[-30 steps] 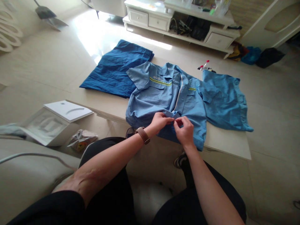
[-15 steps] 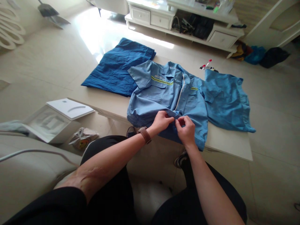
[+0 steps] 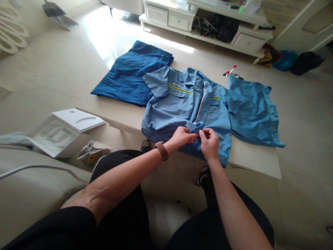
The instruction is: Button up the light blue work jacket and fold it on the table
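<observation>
A light blue work shirt [image 3: 179, 107] with yellow chest stripes lies face up on a low beige table [image 3: 255, 159], its hem hanging over the near edge. My left hand [image 3: 182, 136], with a brown watch on the wrist, pinches the left front flap at the bottom of the zip. My right hand [image 3: 209, 142] pinches the right front flap just beside it. The fingertips of both hands meet at the lower end of the opening.
Dark blue trousers [image 3: 132, 74] lie at the table's far left, a second light blue garment [image 3: 253, 109] at the right. A small red-and-white item [image 3: 230, 72] sits behind the shirt. A white box [image 3: 62, 130] stands on the floor, left. A TV cabinet [image 3: 208, 24] lines the wall.
Both hands stay at the bottom of the shirt's zip; the fingers have shifted slightly and drawn closer together. The view has tilted a little.
</observation>
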{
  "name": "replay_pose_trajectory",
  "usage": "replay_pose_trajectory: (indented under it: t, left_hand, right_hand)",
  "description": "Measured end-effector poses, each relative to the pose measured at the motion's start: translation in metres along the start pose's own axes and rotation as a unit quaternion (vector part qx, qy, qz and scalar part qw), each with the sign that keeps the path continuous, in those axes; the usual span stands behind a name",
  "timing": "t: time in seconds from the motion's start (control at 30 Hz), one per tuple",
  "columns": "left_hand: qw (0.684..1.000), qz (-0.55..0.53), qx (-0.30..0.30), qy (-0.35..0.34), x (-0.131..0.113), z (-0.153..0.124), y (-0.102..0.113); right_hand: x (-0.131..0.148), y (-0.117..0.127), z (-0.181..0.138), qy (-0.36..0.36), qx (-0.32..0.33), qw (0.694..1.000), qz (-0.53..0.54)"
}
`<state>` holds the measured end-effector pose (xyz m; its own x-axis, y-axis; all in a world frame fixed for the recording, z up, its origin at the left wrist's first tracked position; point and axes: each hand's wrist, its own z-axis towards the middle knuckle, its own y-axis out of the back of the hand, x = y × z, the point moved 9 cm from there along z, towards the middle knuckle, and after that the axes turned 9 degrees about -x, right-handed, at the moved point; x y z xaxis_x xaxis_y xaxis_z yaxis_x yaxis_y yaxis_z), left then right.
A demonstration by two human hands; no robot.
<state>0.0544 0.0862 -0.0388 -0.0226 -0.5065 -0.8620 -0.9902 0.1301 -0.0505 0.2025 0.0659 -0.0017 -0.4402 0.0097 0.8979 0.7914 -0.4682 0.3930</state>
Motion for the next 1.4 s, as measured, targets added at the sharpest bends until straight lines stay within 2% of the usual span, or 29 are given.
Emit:
replay_pose_trajectory:
  t: [0.23, 0.5, 0.6, 0.77, 0.83, 1.0, 1.1, 1.2, 1.27, 1.33, 1.4]
  left_hand:
    - [1.0, 0.007, 0.003, -0.014, -0.004, -0.001, 0.001]
    - [0.995, -0.034, -0.062, -0.074, -0.017, 0.0, 0.015]
    - [0.994, -0.014, -0.049, -0.1, -0.015, 0.003, 0.012]
    - [0.983, 0.044, -0.007, -0.18, -0.012, 0.007, 0.001]
    - [0.981, 0.05, -0.009, -0.189, -0.013, 0.008, 0.001]
    - [0.975, 0.079, -0.067, -0.195, -0.021, 0.006, 0.012]
    - [0.971, 0.111, -0.078, -0.198, -0.023, 0.004, 0.015]
    - [0.972, 0.142, -0.075, -0.171, -0.018, 0.007, 0.016]
    - [0.981, 0.14, -0.07, -0.117, -0.009, 0.01, 0.017]
    - [0.993, 0.077, -0.081, -0.031, 0.004, 0.011, 0.022]
    - [0.993, -0.037, -0.084, 0.07, 0.02, 0.008, 0.02]
  right_hand:
    - [0.0, 0.003, 0.001, 0.001, -0.016, 1.0, -0.013]
    - [0.001, 0.006, 0.002, 0.003, -0.03, 0.999, -0.023]
    - [0.001, 0.004, 0.001, -0.003, -0.025, 1.0, -0.013]
    - [-0.002, 0.0, 0.0, -0.008, -0.005, 1.0, 0.006]
    - [-0.006, -0.002, 0.0, -0.024, 0.002, 1.0, 0.017]
    - [-0.019, -0.012, -0.001, -0.093, 0.034, 0.992, 0.082]
    - [-0.026, -0.015, -0.002, -0.137, 0.033, 0.982, 0.125]
    - [-0.031, -0.02, -0.003, -0.176, 0.057, 0.971, 0.15]
    - [-0.033, -0.019, -0.002, -0.194, 0.064, 0.966, 0.159]
    - [-0.033, -0.013, 0.002, -0.203, 0.051, 0.964, 0.162]
    - [-0.032, -0.008, 0.005, -0.202, 0.056, 0.965, 0.158]
